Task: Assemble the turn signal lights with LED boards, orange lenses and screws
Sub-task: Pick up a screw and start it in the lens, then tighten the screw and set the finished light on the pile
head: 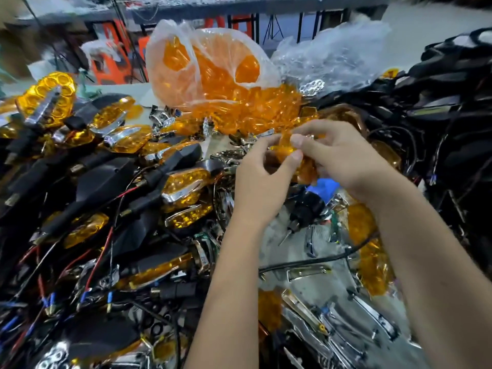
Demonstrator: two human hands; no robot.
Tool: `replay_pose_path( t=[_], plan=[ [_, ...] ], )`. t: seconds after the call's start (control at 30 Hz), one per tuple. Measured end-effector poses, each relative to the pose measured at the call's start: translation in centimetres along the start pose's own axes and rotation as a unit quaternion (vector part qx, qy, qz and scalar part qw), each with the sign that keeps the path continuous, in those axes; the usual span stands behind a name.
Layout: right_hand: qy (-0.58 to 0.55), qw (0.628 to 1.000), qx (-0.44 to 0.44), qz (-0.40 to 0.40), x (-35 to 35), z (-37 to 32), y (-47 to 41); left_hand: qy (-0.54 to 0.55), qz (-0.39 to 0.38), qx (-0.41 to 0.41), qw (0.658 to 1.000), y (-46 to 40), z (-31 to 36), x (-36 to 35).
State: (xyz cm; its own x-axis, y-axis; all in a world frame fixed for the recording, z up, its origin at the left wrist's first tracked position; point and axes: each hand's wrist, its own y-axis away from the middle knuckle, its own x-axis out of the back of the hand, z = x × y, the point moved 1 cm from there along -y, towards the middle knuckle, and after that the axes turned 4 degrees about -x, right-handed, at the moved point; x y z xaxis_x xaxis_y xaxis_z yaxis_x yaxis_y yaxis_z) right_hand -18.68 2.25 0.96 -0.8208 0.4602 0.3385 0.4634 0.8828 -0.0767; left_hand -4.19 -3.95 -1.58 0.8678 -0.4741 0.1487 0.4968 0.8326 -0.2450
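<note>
Orange lens [286, 150] sits pinched between both hands, left hand [262, 179] and right hand [338, 158] curled around it above the cluttered surface [298, 251]. Finished turn signal lights [111, 166] lie heaped at left, beside a plastic bag of lenses [213, 67].

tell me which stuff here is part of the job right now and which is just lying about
In the job:
- left hand and right hand, both holding one orange lens
- bag of orange lenses
- electric screwdriver

Lying about:
- finished turn signals piled at left
- chrome trims
- crumpled clear plastic
- black housings heaped at right
</note>
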Motion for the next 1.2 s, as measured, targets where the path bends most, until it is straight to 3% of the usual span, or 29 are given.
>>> replay_pose_path(
  t=[0.1,0.2,0.27,0.37,0.47,0.57,0.67,0.83,1.0,1.1,1.2],
  plan=[
    [0.026,0.999,0.008,0.032,0.1,0.5,0.4,0.036,0.007,0.014,0.999,0.3,-0.2,0.2],
    [0.165,0.983,0.037,0.071,0.6,0.6,0.4,0.033,0.053,0.012,0.998,0.2,-0.3,1.4],
    [0.284,0.956,0.069,0.017,0.2,0.1,0.6,0.064,0.092,0.019,0.994,0.1,-0.3,2.4],
    [0.294,0.948,0.098,-0.075,-1.6,-1.0,1.0,0.092,0.153,0.022,0.984,-0.3,-0.6,3.8],
    [0.363,0.916,0.092,-0.140,-4.1,-1.1,1.1,0.011,0.161,-0.014,0.987,-0.5,-1.2,4.1],
    [0.456,0.876,0.064,-0.144,-6.4,0.0,1.2,-0.119,0.187,-0.074,0.972,-0.2,-1.5,3.3],
    [0.475,0.869,0.051,-0.125,-6.8,0.6,1.1,-0.119,0.202,-0.082,0.969,-0.1,-1.6,3.0],
    [0.379,0.910,0.052,-0.160,-4.2,0.5,0.8,-0.045,0.189,-0.037,0.980,-0.1,-1.9,3.2],
    [0.132,0.987,0.043,-0.079,-0.8,0.9,0.6,0.127,0.169,0.063,0.975,-0.2,-1.6,2.5],
    [0.022,0.998,0.060,-0.020,-0.5,1.5,0.7,0.215,0.154,0.116,0.958,-0.4,-1.5,2.5],
    [-0.061,0.996,0.065,-0.014,-0.8,1.7,0.8,0.220,0.140,0.123,0.958,-0.5,-1.6,2.8]
  ],
)
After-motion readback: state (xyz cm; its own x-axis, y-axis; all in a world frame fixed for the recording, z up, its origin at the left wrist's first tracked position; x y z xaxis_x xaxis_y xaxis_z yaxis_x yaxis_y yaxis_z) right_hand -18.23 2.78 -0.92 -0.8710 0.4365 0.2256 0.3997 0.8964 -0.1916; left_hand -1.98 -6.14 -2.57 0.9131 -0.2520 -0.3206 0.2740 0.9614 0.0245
